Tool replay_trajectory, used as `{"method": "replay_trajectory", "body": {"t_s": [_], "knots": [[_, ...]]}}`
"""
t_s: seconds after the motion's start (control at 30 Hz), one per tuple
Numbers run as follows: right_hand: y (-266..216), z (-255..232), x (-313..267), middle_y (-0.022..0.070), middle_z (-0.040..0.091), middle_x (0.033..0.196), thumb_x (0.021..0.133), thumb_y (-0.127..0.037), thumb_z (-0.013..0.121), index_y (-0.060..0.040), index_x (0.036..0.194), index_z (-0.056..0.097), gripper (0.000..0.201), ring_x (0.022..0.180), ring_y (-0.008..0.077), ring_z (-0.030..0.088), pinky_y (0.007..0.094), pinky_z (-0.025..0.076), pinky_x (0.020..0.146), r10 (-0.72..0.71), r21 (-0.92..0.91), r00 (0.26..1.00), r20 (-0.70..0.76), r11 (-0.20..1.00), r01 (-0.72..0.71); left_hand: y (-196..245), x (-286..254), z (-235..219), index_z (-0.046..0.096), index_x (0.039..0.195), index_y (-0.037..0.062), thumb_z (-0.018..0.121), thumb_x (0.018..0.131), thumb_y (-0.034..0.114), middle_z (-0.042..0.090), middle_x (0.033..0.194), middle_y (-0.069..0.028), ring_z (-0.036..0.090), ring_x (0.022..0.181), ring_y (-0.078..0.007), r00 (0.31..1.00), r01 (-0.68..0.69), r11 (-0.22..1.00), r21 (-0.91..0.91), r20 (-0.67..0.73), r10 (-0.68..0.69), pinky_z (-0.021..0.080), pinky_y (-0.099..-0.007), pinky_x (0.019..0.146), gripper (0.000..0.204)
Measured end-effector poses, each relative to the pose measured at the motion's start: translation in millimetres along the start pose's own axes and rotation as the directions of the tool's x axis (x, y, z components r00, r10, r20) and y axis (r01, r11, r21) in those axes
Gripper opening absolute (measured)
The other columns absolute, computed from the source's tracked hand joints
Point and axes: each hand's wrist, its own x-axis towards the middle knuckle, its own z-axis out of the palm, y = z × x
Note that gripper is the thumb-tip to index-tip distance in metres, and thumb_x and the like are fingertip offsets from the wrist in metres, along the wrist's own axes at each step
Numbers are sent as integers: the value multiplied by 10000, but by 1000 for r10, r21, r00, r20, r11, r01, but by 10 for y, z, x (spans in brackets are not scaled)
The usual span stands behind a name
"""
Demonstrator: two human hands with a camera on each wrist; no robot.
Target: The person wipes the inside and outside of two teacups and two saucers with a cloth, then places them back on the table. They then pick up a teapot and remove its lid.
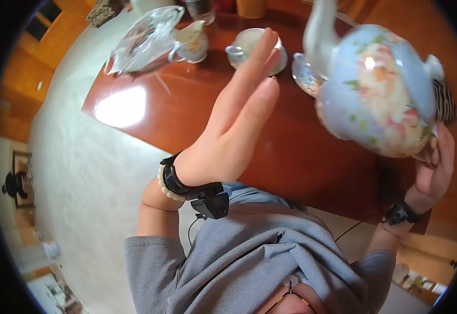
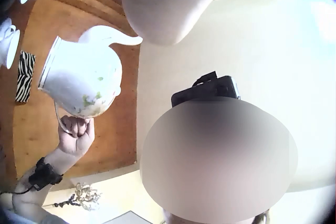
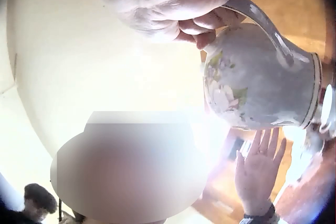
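A floral teapot (image 1: 377,91) is held up above the table's right side, its spout toward the back. The right hand (image 1: 435,159) grips its handle; in the right wrist view the curled fingers (image 3: 202,27) hold the handle beside the teapot (image 3: 257,77). The left hand (image 1: 233,128) is raised over the table, fingers straight and holding nothing. In the left wrist view the teapot (image 2: 86,74) hangs over the right hand (image 2: 76,134). Behind the left hand stands a white cup (image 1: 249,39), with a floral saucer (image 1: 303,76) partly hidden by the spout.
On the brown table (image 1: 186,120) a floral creamer (image 1: 193,44) stands beside a crumpled plastic bag (image 1: 147,42). A glass (image 1: 201,9) is at the back edge. A zebra-striped item (image 1: 444,99) lies at the right, beyond the teapot.
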Motion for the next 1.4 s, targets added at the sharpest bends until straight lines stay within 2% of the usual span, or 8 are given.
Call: {"method": "replay_trajectory", "body": {"t_s": [0.07,0.2,0.27,0.4,0.47,0.63,0.9,1.4], "knots": [[92,497,70,-80,395,544,953,-153,511,-19,790,550,214,425,-10,252,179,166,415,79,-52,942,326,996,-66,-18,-136,-200,119,1489,50,352,1015,307,210,1524,-134,209,1407,-265,996,11,992,-123,-89,-22,202,-379,1122,587],[357,1428,36,-94,376,535,914,-200,575,-33,681,557,287,456,3,245,213,204,464,141,-109,842,522,989,-98,-117,-326,-631,119,1486,62,290,992,491,256,1490,-111,253,1384,-250,972,-87,996,-27,-223,78,238,-400,1114,676],[578,1882,-1,-103,354,526,900,-223,602,-9,673,575,313,465,5,228,229,172,462,127,-57,821,557,992,-115,-116,-428,-862,192,1454,26,256,969,569,325,1444,-115,321,1345,-252,905,-65,998,-14,-422,53,276,-392,1097,731],[822,2487,-59,-92,409,545,899,-258,610,-11,676,608,333,486,-5,274,215,184,446,188,-76,611,769,976,-205,-108,-520,-1369,283,1393,-50,249,933,645,421,1392,-154,396,1302,-243,799,-53,999,-3,-600,40,306,-374,1077,834],[1059,2810,-73,-69,454,555,908,-261,596,-16,678,608,337,485,-1,292,207,207,440,160,-15,578,800,969,-247,-183,-547,-1680,296,1383,-56,237,939,638,442,1377,-159,429,1277,-247,764,-47,999,15,-643,46,331,-373,1063,825],[1384,3335,-128,-91,337,481,943,-262,539,-52,709,562,316,435,17,232,224,173,434,249,-91,420,873,928,-361,-390,-611,-2300,355,1351,-56,207,948,627,496,1324,-170,498,1213,-252,741,-4,1000,17,-671,14,391,-366,1019,807],[1679,3591,-98,-77,360,484,966,-307,507,-50,754,562,338,440,21,250,216,200,443,294,-152,356,887,914,-376,-577,-560,-2525,392,1335,-46,188,919,678,518,1304,-166,517,1194,-248,695,35,999,-1,-719,-25,403,-364,1011,859],[1811,3746,-84,-36,425,483,964,-349,507,-62,770,563,351,453,42,341,206,288,482,329,-224,269,905,908,-354,-723,-574,-2791,388,1342,-38,179,917,678,518,1306,-163,508,1203,-261,731,10,998,-63,-680,-50,386,-369,1027,859]]}}
